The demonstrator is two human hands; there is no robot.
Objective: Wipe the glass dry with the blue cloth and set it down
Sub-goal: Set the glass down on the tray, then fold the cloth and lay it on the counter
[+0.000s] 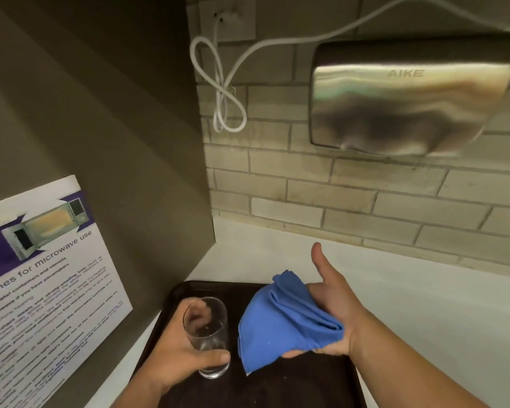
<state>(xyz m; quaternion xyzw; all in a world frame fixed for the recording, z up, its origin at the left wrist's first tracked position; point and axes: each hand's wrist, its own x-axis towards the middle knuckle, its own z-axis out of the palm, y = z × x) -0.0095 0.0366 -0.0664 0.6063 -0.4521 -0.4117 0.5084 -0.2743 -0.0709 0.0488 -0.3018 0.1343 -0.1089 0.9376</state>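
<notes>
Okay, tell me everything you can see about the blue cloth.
The blue cloth looks like soft microfibre, bunched into loose folds rather than spread flat. It lies in the right hand, palm under it and thumb raised, and a corner hangs down over the dark tray. It sits just right of the glass held by the left hand, not touching it.

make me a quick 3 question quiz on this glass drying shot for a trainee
1. Which hand grips the glass?
2. True or false: the blue cloth is stuffed inside the glass.
3. What lies below both hands: A) a dark tray, B) a sink, C) a wire rack?

Key
1. The left hand, wrapped around its lower part.
2. False. The cloth is bunched in the right hand, beside the glass and apart from it.
3. A. The tray rests on the pale counter.
</notes>
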